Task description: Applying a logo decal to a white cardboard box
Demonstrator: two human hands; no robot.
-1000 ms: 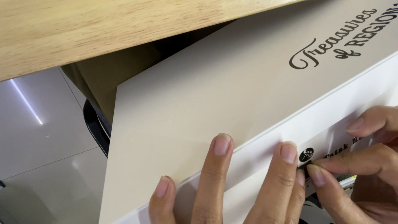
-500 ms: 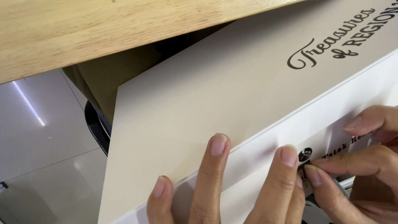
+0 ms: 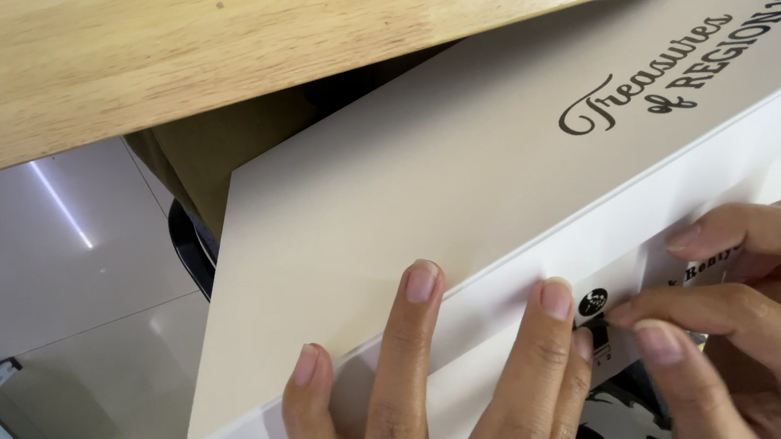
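A large white box tilts out from under the wooden worktop, its far end hidden beneath it. The left hand lies spread on the box's near edge. The right hand pinches a small label on the box's side, mostly covered by fingers. Both wrists are cut off.

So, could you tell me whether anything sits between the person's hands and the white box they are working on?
Nothing visible does. The left hand lies with its fingers flat on the white box, and the right hand pinches at a small label on the box's front edge.
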